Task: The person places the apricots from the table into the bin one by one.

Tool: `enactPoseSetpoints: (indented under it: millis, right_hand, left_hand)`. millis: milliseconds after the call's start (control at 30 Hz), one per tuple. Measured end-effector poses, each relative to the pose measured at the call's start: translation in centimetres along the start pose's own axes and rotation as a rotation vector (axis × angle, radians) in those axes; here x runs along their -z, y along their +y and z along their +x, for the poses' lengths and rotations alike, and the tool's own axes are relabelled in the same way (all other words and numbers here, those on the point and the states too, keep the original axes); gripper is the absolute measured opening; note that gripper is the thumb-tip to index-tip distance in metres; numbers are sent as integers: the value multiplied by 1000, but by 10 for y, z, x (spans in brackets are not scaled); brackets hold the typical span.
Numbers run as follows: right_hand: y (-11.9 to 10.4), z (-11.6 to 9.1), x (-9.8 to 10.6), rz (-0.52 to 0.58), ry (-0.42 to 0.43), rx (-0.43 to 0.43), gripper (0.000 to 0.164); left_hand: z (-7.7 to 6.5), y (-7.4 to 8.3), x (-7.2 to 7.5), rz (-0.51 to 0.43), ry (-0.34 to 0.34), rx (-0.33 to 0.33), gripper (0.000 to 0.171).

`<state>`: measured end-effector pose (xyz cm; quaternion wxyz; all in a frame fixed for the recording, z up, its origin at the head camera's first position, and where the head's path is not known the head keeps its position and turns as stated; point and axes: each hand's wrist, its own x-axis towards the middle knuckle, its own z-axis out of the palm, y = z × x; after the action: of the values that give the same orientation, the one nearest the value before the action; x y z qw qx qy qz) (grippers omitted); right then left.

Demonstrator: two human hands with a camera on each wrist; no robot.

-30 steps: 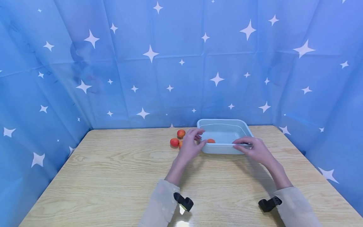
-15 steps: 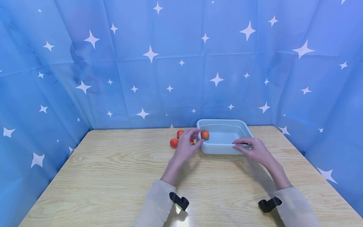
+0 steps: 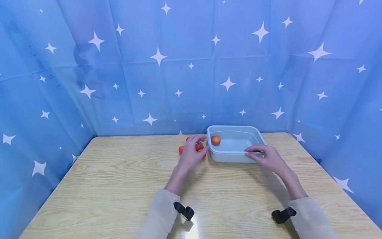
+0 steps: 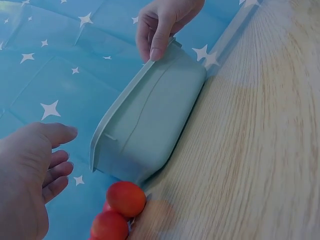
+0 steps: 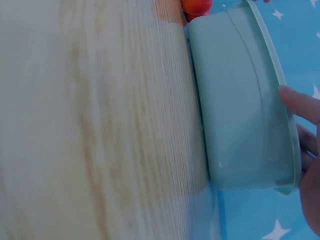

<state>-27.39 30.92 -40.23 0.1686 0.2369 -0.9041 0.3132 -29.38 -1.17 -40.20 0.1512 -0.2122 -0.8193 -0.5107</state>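
Note:
A pale blue-green plastic bin [image 3: 235, 156] stands upright near the far edge of the table. Inside it, at the left end, lies one round orange-red fruit [image 3: 216, 140]. My right hand [image 3: 267, 156] pinches the bin's near rim by its right corner, thumb outside. My left hand [image 3: 190, 152] hovers just left of the bin, over several round red fruits [image 3: 181, 149] that it partly hides. Nothing is in that hand; its thumb and fingers [image 4: 59, 172] are apart and loosely bent. Two of the fruits [image 4: 126, 199] show against the bin's end in the left wrist view.
The wooden table [image 3: 119, 186] spreads in front of and left of the bin. A blue curtain with white stars [image 3: 167, 83] hangs behind the table and along both sides. Each sleeve carries a small black camera [image 3: 184, 211] near the wrist.
My left hand has let go of a fruit, which now lies in the bin's left end, and has moved left over the other fruits. The right hand stays on the rim.

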Motion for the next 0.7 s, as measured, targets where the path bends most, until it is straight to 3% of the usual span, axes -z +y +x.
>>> enactPoseSetpoints:
  millis: [433, 700]
  right_hand:
    - [1, 0, 0, -4, 1, -2, 14]
    - [0, 1, 0, -5, 0, 3, 14]
  left_hand:
    - [-2, -13, 12, -9, 23, -11, 39]
    - [-2, -18, 21, -38, 16, 25, 38]
